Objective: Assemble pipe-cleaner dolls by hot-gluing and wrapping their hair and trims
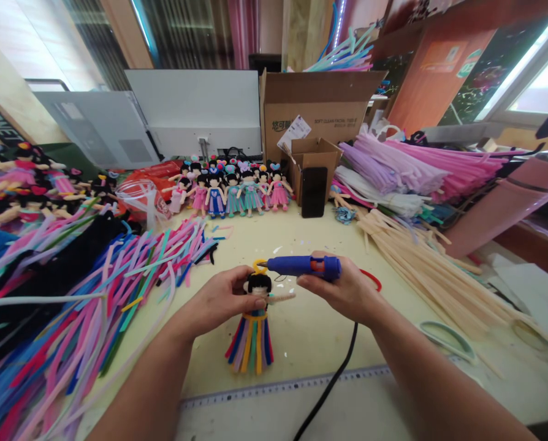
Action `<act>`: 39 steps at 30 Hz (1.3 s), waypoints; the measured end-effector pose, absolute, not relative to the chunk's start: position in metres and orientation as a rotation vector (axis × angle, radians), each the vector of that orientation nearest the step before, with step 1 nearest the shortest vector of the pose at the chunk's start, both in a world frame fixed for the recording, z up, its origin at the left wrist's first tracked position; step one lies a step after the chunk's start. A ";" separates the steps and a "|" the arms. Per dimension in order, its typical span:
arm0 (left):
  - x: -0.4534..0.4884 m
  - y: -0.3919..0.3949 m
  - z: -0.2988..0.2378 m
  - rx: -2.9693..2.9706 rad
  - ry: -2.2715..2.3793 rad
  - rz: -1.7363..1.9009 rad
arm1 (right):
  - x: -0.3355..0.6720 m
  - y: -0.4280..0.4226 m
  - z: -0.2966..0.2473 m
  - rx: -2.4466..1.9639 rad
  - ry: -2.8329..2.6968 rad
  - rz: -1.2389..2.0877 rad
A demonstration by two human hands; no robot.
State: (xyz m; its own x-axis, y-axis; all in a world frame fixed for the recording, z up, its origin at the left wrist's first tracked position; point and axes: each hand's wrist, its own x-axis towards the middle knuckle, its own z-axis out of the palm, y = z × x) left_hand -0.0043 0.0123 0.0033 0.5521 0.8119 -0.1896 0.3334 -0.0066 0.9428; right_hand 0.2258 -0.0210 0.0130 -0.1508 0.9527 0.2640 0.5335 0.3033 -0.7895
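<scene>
Person, head view: left hand [221, 300] and right hand [342, 288] bare, no gloves, rings or watch; both forearms uncovered, no sleeve visible to frame edge.

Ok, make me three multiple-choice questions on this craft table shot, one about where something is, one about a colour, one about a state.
1. Where does the row of finished dolls stand?
A. at the far edge of the table, in front of the white panel
B. inside the big cardboard box
C. on the ruler at the near edge

2. What colour is the glue gun?
A. red
B. blue
C. white

3. How is the doll with the striped skirt placed?
A. lying flat on the table
B. held by the left hand
C. set among the finished dolls

Answers:
1 A, the row lines up at the back, beside the small box.
2 B, its body in the right hand is blue.
3 B, the left hand grips it at the head, with the gun's nozzle at the yellow loop on top.
</scene>
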 end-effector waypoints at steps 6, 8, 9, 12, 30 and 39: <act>-0.004 0.012 0.003 1.601 1.004 0.487 | 0.227 -0.020 0.008 -1.291 -1.782 0.668; -0.005 0.012 0.003 1.591 1.003 0.485 | 0.228 -0.019 0.006 -1.278 -1.773 0.666; -0.005 0.012 0.003 1.588 1.003 0.485 | 0.228 -0.019 0.005 -1.277 -1.769 0.664; -0.005 0.012 0.003 1.587 0.997 0.488 | 0.228 -0.019 0.005 -1.297 -1.758 0.667; -0.006 0.013 0.003 1.603 1.002 0.499 | 0.230 -0.017 0.004 -1.343 -1.741 0.652; -0.008 0.014 0.003 1.602 1.022 0.485 | 0.230 -0.018 0.005 -1.329 -1.732 0.634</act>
